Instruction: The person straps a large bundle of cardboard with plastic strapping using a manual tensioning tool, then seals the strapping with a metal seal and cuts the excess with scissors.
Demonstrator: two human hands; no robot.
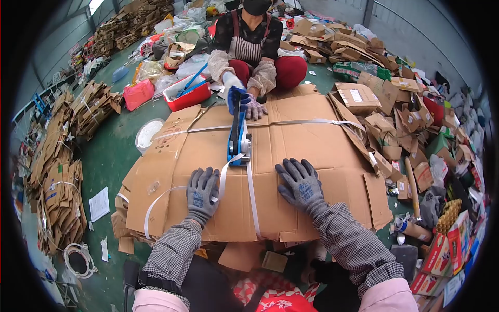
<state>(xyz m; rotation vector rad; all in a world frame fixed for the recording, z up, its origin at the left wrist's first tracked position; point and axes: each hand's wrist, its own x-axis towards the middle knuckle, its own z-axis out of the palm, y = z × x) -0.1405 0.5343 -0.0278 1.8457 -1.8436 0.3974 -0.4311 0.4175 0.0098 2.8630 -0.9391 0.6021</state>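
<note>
A stack of flattened cardboard (208, 145) lies in front of me, bound with white straps (252, 197) that cross on top. My left hand (201, 195), in a grey glove, rests on the near left part with its fingers stretched out. A loose strap end (224, 179) curves from the tool down to its thumb and shows again beyond the hand. My right hand (302, 186), gloved alike, presses flat on the cardboard, fingers spread. Between my hands and the co-worker stands a blue strapping tool (238, 136) on the strap; the co-worker's gloved hand (237, 97) grips its handle.
Opposite me a person (252, 47) squats at the stack's far edge. Bundled cardboard (62, 197) lines the left, and loose boxes (358, 96) pile up at right. A red box (188, 93) and a white strap roll (148, 134) sit on the green floor.
</note>
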